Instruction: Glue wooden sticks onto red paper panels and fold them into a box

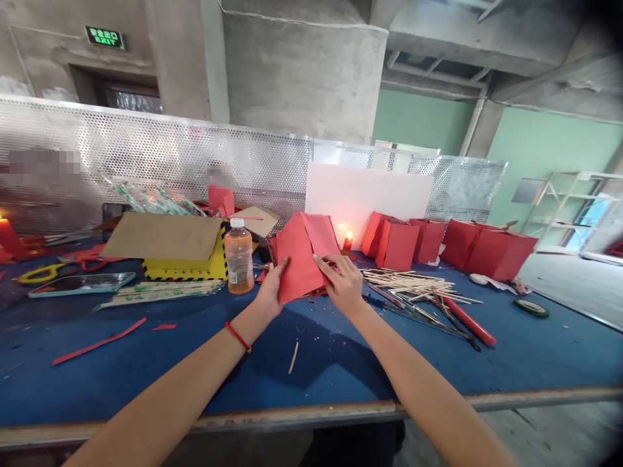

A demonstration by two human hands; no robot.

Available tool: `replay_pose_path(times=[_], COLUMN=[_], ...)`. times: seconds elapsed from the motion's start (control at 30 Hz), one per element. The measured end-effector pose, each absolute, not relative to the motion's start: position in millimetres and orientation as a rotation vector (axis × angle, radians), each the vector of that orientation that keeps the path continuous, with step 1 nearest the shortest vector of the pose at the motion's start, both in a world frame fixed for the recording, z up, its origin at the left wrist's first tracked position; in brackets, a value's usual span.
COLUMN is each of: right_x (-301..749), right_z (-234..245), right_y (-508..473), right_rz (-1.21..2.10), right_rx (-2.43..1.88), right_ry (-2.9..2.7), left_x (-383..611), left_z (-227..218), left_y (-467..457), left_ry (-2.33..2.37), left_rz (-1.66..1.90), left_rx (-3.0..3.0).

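Blue worktop [121,383], metal edge [311,412] closest to camera, with red strips [100,342] and a loose wooden stick [293,357] lying just ahead. Centre: left hand [270,288], red string on its wrist, pinches the lower left side of a folded red paper [299,259]; right hand [343,283] grips the right side, fingers slightly spread. Paper stands tilted up between them, lower edge near the surface, flap folded over on top. Best handling, in my view: keep both grips close to the fold, crease with the fingertips, square the edges before pressing. Right of the hands: heap of wooden sticks [413,285], red tube [470,331], green tape roll [531,308]. Left: orange-filled bottle [238,256], yellow box [185,269] under cardboard [160,237], yellow-handled scissors [39,274]. Small lit candle [347,243] just behind the paper; keep the paper off it. Further back: row of red paper boxes [396,243], white board [367,198], perforated metal screen [146,152], exit sign [104,37] over a doorway.
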State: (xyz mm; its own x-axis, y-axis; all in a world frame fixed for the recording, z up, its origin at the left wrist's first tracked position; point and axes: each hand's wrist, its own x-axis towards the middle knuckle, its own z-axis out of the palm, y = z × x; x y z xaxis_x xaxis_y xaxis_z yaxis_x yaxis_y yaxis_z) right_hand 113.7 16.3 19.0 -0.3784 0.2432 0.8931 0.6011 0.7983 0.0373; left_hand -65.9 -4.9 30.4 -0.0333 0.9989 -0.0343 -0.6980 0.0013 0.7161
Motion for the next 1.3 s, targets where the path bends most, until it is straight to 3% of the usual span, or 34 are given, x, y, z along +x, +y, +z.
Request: replay_pose_path(times=[0.27,0.57,0.8,0.93,1.03,1.1,1.3], right_x=[116.5,118.1,141.1,124.9,101.8,89.2,81.2], right_z=[25.7,17.2,31.2,29.9,23.3,18.8,14.1], right_y=[25.1,30.4,37.4,28.9,14.7,5.9,1.2], right_rz=[-0.393,0.117,0.095,0.344,0.837,0.996,1.239], right_rx=[-0.877,-1.513,-1.738,-1.438,-0.768,-0.393,-0.266], right_ry=[-2.128,-2.099,-2.036,-2.287,-2.675,-2.783,-2.896], left_x=[-73.2,-75.8,-84.7,-84.5,-84.5,-85.0,-91.1], left_z=[33.9,27.7,37.8,43.9,42.2,40.4,38.8], left_y=[1.5,8.0,1.7,-7.8,-8.7,-7.4,-1.6], left_ry=[0.797,0.845,1.003,1.133,1.183,1.194,1.192], left_rz=[1.746,2.108,2.475,2.648,2.674,2.679,2.698], left_rx=[0.594,1.069,1.459,1.588,1.622,1.627,1.545])
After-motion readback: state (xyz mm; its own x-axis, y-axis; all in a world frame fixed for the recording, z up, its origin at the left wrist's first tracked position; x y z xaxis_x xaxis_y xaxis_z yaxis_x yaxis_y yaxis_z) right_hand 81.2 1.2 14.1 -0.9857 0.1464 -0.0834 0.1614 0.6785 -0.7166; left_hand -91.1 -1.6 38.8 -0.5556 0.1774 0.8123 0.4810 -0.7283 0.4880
